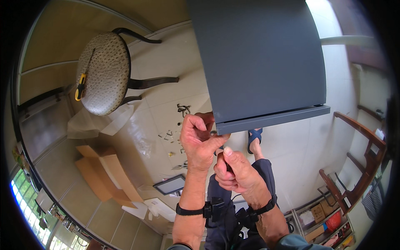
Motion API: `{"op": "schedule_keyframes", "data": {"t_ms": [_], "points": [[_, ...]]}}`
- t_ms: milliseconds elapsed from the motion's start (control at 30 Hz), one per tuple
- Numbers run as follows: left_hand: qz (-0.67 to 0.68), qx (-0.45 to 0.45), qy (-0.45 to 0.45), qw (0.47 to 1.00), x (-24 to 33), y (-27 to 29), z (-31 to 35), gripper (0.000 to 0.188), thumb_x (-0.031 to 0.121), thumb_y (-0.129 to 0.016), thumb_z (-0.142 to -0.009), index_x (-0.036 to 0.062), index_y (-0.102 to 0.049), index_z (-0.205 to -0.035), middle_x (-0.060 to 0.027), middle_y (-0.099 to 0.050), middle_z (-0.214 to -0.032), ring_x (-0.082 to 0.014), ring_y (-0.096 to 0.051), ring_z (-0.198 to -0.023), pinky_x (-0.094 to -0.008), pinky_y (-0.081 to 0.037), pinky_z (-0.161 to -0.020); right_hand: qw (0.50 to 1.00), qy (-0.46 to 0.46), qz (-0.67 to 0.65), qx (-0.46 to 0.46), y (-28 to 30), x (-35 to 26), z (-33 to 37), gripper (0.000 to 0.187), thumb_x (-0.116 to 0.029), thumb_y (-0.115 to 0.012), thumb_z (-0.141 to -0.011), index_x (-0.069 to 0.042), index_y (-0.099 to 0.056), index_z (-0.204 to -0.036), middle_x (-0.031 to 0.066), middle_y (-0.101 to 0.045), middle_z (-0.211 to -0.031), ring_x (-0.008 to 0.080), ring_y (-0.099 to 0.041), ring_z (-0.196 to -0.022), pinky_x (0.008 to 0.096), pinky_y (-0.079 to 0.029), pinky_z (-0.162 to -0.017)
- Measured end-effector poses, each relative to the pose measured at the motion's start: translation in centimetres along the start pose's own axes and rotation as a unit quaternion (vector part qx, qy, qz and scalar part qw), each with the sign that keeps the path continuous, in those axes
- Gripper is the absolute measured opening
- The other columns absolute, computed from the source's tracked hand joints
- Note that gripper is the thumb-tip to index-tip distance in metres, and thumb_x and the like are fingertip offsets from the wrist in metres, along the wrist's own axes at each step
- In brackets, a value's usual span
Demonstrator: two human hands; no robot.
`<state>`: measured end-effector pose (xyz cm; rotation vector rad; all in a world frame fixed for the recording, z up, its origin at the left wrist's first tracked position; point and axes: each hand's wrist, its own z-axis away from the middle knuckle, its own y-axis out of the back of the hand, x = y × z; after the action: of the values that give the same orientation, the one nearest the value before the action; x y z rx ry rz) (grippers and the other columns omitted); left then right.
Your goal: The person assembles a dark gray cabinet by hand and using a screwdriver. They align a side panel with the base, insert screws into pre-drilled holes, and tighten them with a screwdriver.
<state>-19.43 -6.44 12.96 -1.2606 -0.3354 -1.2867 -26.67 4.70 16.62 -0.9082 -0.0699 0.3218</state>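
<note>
Over the pale tiled floor (pixel 296 158), the left hand (pixel 199 143) curls — grip unclear — at the near-left corner of a dark-grey, flat-faced cabinet (pixel 262 62), the right hand (pixel 241 171) clenching a slim, dark-handled tool (pixel 228 167) just below — probably fastening, next needing steady alignment.

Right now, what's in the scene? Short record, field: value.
left hand: at the lower left corner of the grey panel
right hand: closed around a dark-handled tool, thin shaft pointing up toward that corner; tip hidden
stool: left side, patterned round seat, yellow-and-black screwdriver lying on it
floor: loose small parts left of the left hand; open cardboard box further left; black-framed piece lower down
far right: wooden chair
</note>
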Motion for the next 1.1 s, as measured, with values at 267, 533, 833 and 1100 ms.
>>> {"op": "schedule_keyframes", "data": {"t_ms": [267,533,833,1100], "points": [[-0.004,0.021,0.015,1.000,-0.1,0.5,-0.3,0.052,-0.012,-0.084,-0.065,0.0098,-0.043,-0.088,-0.0119,-0.066,-0.098,-0.0177,-0.060,-0.095,-0.0343,-0.046,-0.092,0.614,0.433,0.611,0.249,0.1,1.1,-0.7,0.017,-0.013,-0.058,-0.099,0.003,-0.062,-0.101,0.0112,-0.062,-0.074,0.0226,-0.056,-0.057,0.0295,-0.044,-0.052],[-0.008,-0.009,-0.021,1.000,-0.6,0.7,-0.1,0.049,-0.013,-0.079,-0.069,0.0115,-0.041,-0.089,-0.0077,-0.059,-0.090,-0.0168,-0.060,-0.085,-0.0299,-0.052,-0.068,0.865,0.225,0.385,0.230,-1.4,0.4,-0.2,0.042,-0.025,-0.053,-0.105,0.002,-0.058,-0.073,0.0073,-0.054,-0.061,0.0165,-0.051,-0.053,0.0304,-0.038,-0.049],[0.003,0.014,-0.024,1.000,-0.7,0.3,0.0,0.051,-0.010,-0.083,-0.067,0.0121,-0.042,-0.089,-0.0076,-0.059,-0.094,-0.0162,-0.058,-0.087,-0.0282,-0.051,-0.073,0.992,0.063,0.093,0.060,-1.1,-0.6,-0.1,0.054,-0.049,-0.043,-0.105,-0.007,-0.048,-0.073,-0.0028,-0.038,-0.053,0.0054,-0.033,-0.040,0.0217,-0.023,-0.034],[0.023,0.011,-0.016,1.000,-0.4,-0.3,0.1,0.050,-0.011,-0.079,-0.068,0.0126,-0.040,-0.089,-0.0076,-0.059,-0.095,-0.0155,-0.057,-0.087,-0.0274,-0.049,-0.075,0.992,-0.053,-0.111,-0.038,0.0,-0.7,-0.2,0.052,-0.049,-0.040,-0.106,-0.007,-0.051,-0.077,-0.0048,-0.031,-0.054,0.0034,-0.023,-0.040,0.0200,-0.021,-0.034]]}}
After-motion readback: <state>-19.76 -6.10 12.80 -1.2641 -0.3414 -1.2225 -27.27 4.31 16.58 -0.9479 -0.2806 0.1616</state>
